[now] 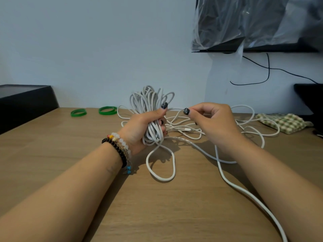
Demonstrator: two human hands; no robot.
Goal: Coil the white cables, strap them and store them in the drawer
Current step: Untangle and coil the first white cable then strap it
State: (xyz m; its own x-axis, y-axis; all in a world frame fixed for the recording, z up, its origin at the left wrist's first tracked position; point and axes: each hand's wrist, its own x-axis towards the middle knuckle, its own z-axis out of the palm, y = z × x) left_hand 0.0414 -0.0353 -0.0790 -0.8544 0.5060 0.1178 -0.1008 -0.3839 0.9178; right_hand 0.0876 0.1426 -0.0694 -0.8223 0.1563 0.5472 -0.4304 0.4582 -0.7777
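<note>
While the left hand (139, 130) grips a thick bundle of coiled white cable (150, 105) upright above the wooden table (70, 154), its fingers wrapped round the middle, the right hand (211, 123) pinches a thin strand running from the bundle between thumb and forefinger. Loose cable (227, 179), smooth and round, sprawls in loops over the matte grain. Two flat green rubber bands (78, 112) lie near the wall, and a checked cloth (283, 122) sits crumpled at the right.
</note>
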